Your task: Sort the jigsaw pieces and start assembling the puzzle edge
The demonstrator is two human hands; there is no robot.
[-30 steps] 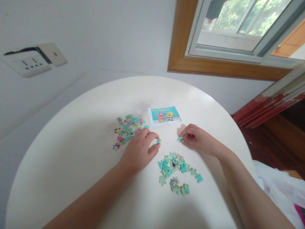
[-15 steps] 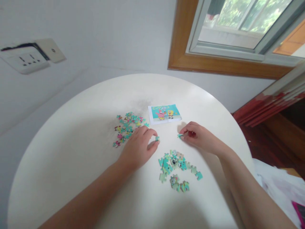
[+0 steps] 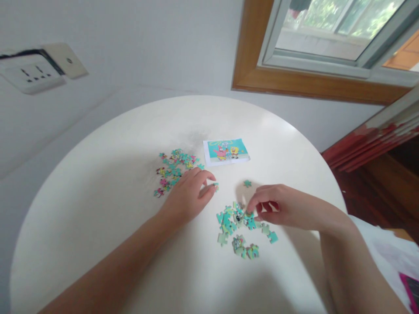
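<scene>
My left hand [image 3: 190, 191] is curled beside the mixed heap of puzzle pieces [image 3: 175, 168], with a small puzzle piece [image 3: 216, 186] between its thumb and fingertips. Over the nearer group of teal and green puzzle pieces [image 3: 227, 222], my right hand [image 3: 271, 205] has thumb and index finger closed on a piece at the group's upper right edge. The fingertips partly cover that piece. One loose teal piece [image 3: 247, 183] lies alone above my right hand. Below the group sits a small joined cluster [image 3: 240, 247].
A printed cartoon picture [image 3: 227, 151] lies on the round white table [image 3: 98, 209] beyond my hands. Behind the table are a wall with a socket [image 3: 36, 72] and a wood-framed window [image 3: 248, 78]. A red and white curtain [image 3: 363, 139] hangs at the right.
My right hand has let go of the teal piece, leaving it on the table, and moved toward me onto the nearer group. My left hand stays nearly in place. The view has tilted slightly.
</scene>
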